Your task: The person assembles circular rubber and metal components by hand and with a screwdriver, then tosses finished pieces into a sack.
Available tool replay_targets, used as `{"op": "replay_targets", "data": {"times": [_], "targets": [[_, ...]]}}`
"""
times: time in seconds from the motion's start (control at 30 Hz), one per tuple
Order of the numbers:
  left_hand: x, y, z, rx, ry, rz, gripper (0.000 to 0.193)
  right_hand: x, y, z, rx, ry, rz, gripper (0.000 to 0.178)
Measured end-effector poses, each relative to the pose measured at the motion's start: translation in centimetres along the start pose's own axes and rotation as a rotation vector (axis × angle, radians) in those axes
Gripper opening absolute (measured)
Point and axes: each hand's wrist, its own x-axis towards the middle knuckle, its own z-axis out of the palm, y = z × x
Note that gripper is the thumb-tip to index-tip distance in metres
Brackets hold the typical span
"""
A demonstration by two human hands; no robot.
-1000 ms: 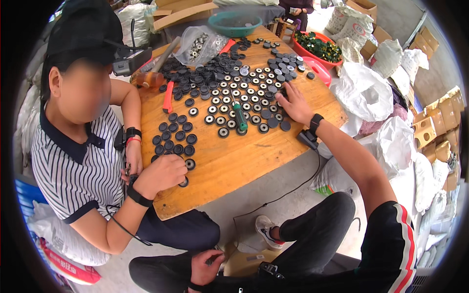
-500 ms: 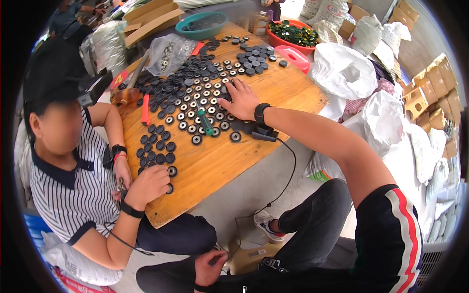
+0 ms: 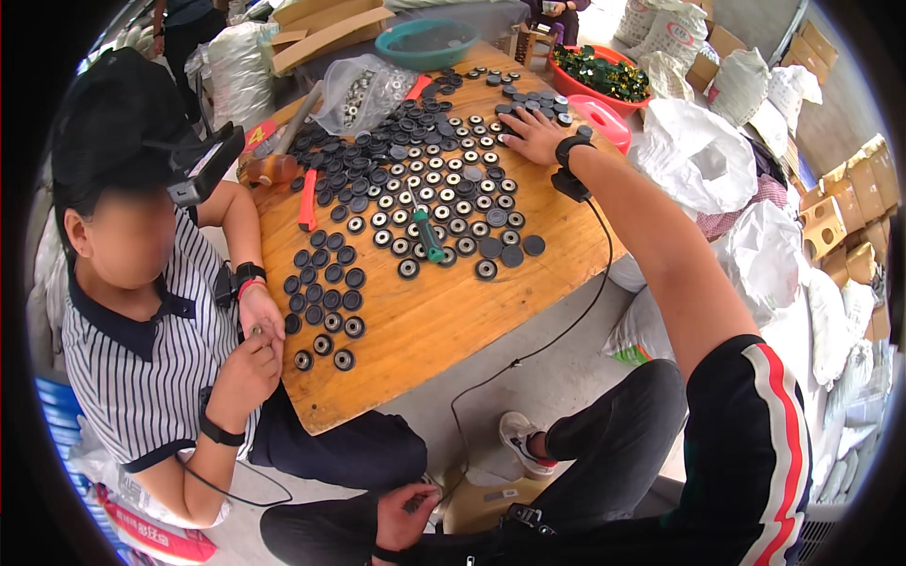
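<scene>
My right hand point(image 3: 534, 135) reaches over the far right of the wooden table point(image 3: 415, 349), fingers stretched out and resting on black round caps point(image 3: 534, 98). My left hand point(image 3: 404, 517) lies low over my lap, its fingers curled around small dark bits I cannot make out. Many black discs with metal ring centres point(image 3: 434, 177) are spread flat across the middle of the table. A green-handled screwdriver point(image 3: 427, 236) lies among them. Several plain dark discs point(image 3: 511, 256) sit nearest the table's right front edge.
A co-worker in a striped shirt point(image 3: 123, 377) sits at left, pinching a small piece near more black discs point(image 3: 331, 299). A hammer point(image 3: 300, 118), a clear bag of metal parts point(image 3: 363, 94) and a teal basin point(image 3: 427, 43) are farther back. A cable point(image 3: 514, 363) hangs from my right wrist.
My right hand has moved away from the middle discs to the caps at the far right. The co-worker's hand has left the table and met the other hand.
</scene>
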Motion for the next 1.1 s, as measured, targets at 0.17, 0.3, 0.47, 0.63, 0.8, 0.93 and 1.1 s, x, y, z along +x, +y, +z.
{"op": "replay_targets", "data": {"times": [0.17,0.3,0.47,0.63,0.8,0.93,1.1], "targets": [[-0.5,0.1,-0.2,-0.021,0.005,-0.045,0.015,-3.4,1.4,1.2,0.007,0.111,-0.209,0.061],[-0.6,-0.3,-0.2,0.011,-0.035,0.008,0.015,-7.8,3.0,2.0,0.086,0.152,-0.290,0.058],[-1.2,0.3,-0.1,0.006,-0.053,0.027,0.017,-14.9,3.6,1.3,0.082,0.160,-0.322,0.057],[-2.1,0.1,0.1,-0.009,-0.055,0.023,0.018,-20.5,3.7,0.6,0.068,0.105,-0.303,0.060],[-2.5,0.8,0.6,-0.022,-0.077,0.019,0.018,-23.4,4.8,0.1,0.207,0.181,-0.316,0.069],[-2.4,0.7,1.0,-0.020,-0.110,0.074,0.016,-22.8,6.6,0.5,0.387,0.292,-0.082,0.066],[-2.4,-0.3,0.9,-0.070,-0.083,0.070,0.016,-22.4,6.2,0.1,0.297,0.333,-0.180,0.045]]}}
